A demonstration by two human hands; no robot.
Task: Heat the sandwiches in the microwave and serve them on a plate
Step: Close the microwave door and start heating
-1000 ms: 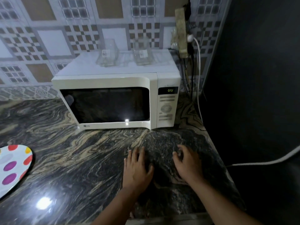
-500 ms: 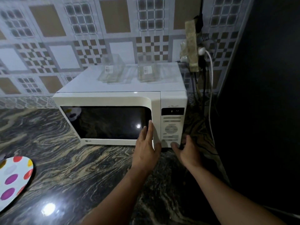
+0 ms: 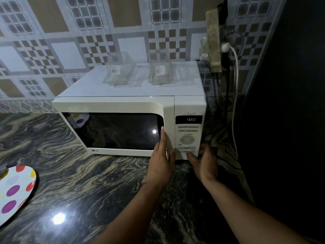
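Both hands were at the microwave [image 3: 130,120] on the table [image 3: 84,182]: our left hand [image 3: 162,161] lay flat, holding nothing, on the door's right edge; our right hand [image 3: 204,162], loosely open, fingered the lowest buttons. Sandwiches unseen, probably soft; plate [image 3: 15,189] far left.

Marble counter [image 3: 91,175]: microwave [image 3: 123,106] at back, dotted plate [image 3: 15,191] front-left.
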